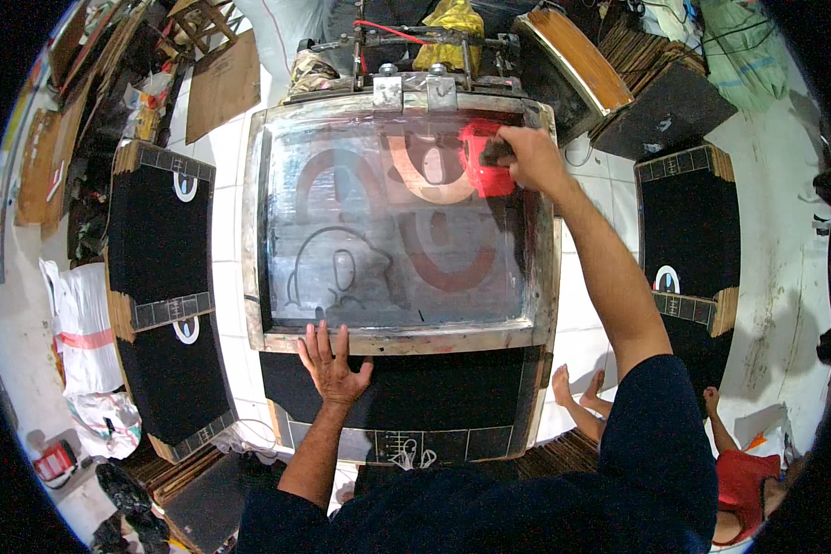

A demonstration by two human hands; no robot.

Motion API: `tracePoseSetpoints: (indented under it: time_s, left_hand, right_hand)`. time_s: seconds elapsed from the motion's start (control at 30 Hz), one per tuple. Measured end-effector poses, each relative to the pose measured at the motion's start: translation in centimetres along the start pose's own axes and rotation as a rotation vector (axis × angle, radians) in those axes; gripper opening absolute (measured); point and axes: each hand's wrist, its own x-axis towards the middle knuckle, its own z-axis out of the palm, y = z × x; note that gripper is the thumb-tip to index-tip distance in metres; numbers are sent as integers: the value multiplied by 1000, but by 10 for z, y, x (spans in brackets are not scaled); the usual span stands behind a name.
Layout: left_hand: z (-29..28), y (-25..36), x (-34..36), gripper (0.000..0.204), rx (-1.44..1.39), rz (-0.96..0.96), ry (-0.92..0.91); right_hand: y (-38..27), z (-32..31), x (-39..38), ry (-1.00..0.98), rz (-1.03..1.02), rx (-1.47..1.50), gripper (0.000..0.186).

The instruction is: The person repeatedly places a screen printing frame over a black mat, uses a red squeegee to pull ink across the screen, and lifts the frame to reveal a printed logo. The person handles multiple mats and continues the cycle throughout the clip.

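Currently, black boards are flanking the framed screen; the spread left hand is touching its near edge, the right hand is gripping (and half-hiding) a dark tool toward the screen's far-right corner.

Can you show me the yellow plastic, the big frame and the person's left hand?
Yellow plastic (452,35): head view, on its crumpled middle.
Frame (434,341): head view, on its near bar.
Left hand (333,369): head view, on the back of the hand.
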Motion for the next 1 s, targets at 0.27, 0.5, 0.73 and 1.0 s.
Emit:
tracePoseSetpoints:
  time_s: [0.27,0.5,0.73,1.0]
  left_hand:
    - [1,-1,0,89,3,2,18]
    - [-3,3,6,79,-9,32,109]
    - [-53,-3,39,52,-181,107,-90]
    - [-79,7,55,47,-235,102,-106]
  right_hand:
    - [10,23,33,191,75,-97,31]
    - [-36,8,-58,136,53,14,32]
    - [-17,-3,-31,89,19,85,37]
    - [1,-18,-17,-164,102,184,39]
